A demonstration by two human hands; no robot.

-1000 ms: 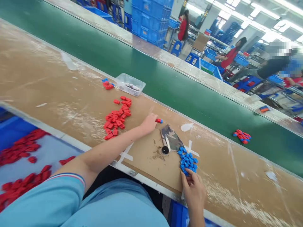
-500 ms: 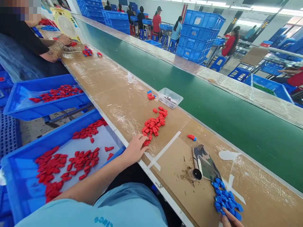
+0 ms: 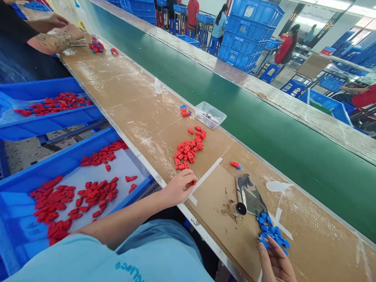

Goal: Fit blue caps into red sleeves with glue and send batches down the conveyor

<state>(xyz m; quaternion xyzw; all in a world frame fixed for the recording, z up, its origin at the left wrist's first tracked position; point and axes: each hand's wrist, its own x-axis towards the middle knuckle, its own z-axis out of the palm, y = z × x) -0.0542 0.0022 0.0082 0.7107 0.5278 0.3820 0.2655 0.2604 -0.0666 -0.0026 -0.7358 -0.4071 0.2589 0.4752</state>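
Pick step, I'd say. My left hand [image 3: 178, 188] pinches one red piece [image 3: 192, 183] at the bench's near edge, below the red pile [image 3: 189, 150]. Right hand [image 3: 274, 260] closes on a blue cap [image 3: 265, 243] from the blue pile [image 3: 272, 231]. Mating them needs alignment.

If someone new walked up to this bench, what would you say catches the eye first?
Probably the pile of red pieces mid-bench, with the left hand pinching one red piece at its near edge. Next, the blue pieces under the right hand, beside a camouflage-patterned roll. Beyond the bench runs the green conveyor belt.
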